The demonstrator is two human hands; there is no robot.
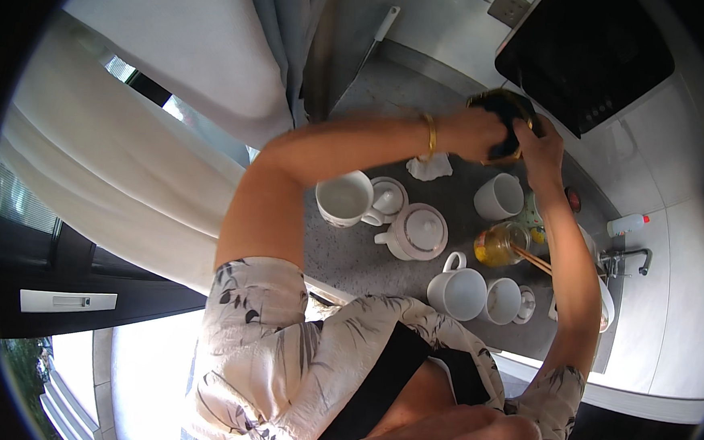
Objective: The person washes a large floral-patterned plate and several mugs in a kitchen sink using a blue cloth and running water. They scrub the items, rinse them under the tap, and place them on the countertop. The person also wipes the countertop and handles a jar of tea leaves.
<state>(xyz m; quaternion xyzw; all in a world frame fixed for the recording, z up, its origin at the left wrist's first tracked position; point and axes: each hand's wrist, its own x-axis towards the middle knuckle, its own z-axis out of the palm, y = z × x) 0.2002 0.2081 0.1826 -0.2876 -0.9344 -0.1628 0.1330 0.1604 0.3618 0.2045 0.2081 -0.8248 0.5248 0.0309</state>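
Both my hands are raised over the far part of the grey countertop (349, 262), at a dark box with gold-coloured edges (509, 102). My left hand (477, 132), a gold bracelet at its wrist, grips the near left side of the box and is blurred. My right hand (542, 148) holds the right side, its thumb on the near face. Fingers cover much of the box, and its contents cannot be seen. Below it on the counter lies a crumpled white tissue (429, 166). A white mug (499, 197) stands below my right hand.
Nearer me are a large white cup (344, 199), a lidded white teapot (419, 231), a glass jar (501, 244) with wooden chopsticks (531, 259), another mug (457, 292), a small cup (503, 300) and a lid (526, 304). A microwave (585, 59), faucet (627, 261) and white bottle (627, 225) border the right.
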